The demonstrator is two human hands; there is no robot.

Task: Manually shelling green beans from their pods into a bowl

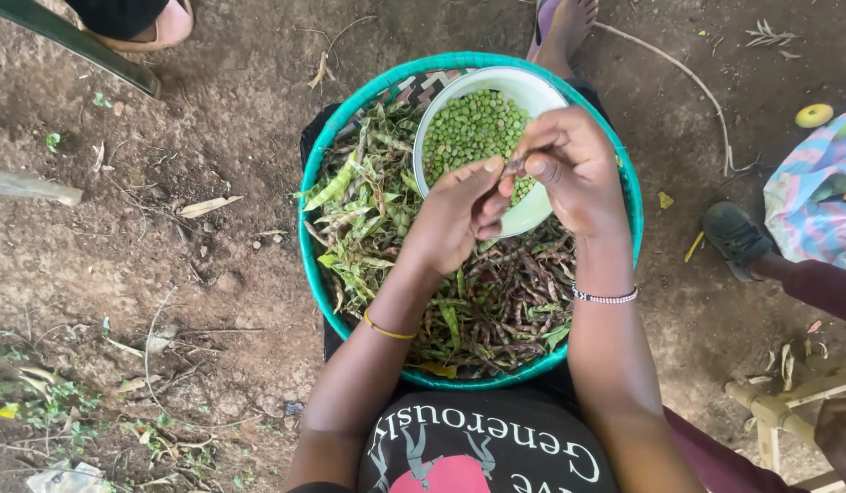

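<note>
A round green woven basket (310, 246) rests on my lap, filled with green and purple-brown pea pods (505, 306). A white bowl (542, 91) of shelled green peas (473, 128) sits in the basket's far half. My left hand (450, 215) and my right hand (574, 169) meet above the bowl's near rim, both pinching one dark pod (515, 164) between thumbs and fingertips. A yellow band circles my left wrist and a beaded bracelet my right.
Bare dirt ground surrounds the basket. My foot (564, 27) shows beyond the basket. Another person's sandalled foot (145, 27) is at the top left, and a dark shoe (735, 239) and patterned cloth (820, 196) at the right. A wooden stool (788, 402) stands at the lower right.
</note>
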